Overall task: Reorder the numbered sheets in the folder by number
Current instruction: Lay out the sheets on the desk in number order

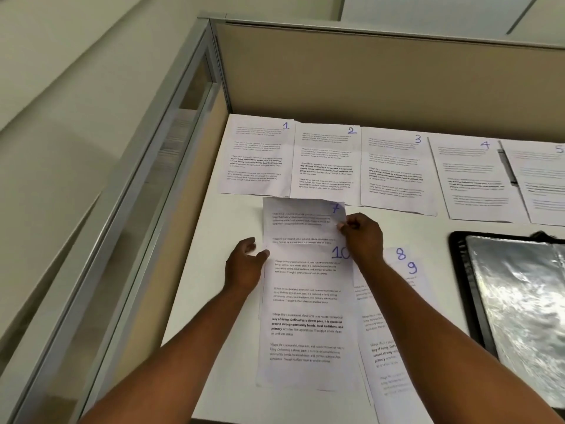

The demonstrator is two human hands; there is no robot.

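Note:
Sheets numbered 1 [260, 157], 2 [325, 165], 3 [394, 171], 4 [477, 179] and 5 [544, 182] lie in a row along the back of the white desk [211, 255]. My right hand [362, 237] pinches the right edge of sheet 7 [302, 221]. My left hand [244, 264] holds the left edge of the same sheet between thumb and fingers. Sheet 10 [305, 316] lies below sheet 7, overlapping it. To the right, sheets 8 [400, 254] and 9 [412, 270] lie partly under my right forearm. The open black folder [458, 270] with shiny plastic sleeves lies at the right.
Beige partition walls [367, 81] with a metal frame [171, 123] close the desk at the back and left. A dark pen-like object [507, 168] lies between sheets 4 and 5. Bare desk surface shows left of my left hand.

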